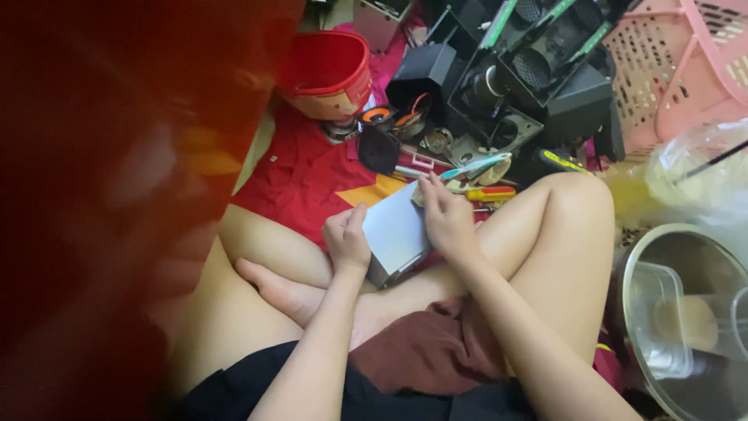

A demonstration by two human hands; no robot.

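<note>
A flat silver-grey metal box (393,232) rests on my crossed legs. My left hand (346,238) grips its left edge, thumb up along the side. My right hand (447,214) holds its right edge, fingers curled over the top corner. I sit cross-legged on a red cloth (304,183) spread on the floor.
A red bucket (329,72) stands behind the cloth. Black speaker housings (518,74) and loose speaker drivers (379,117) are piled at the back. Screwdrivers (491,193) lie by my right knee. A pink basket (686,62) and a metal bowl (662,257) sit at right. A blurred red shape (117,156) blocks the left.
</note>
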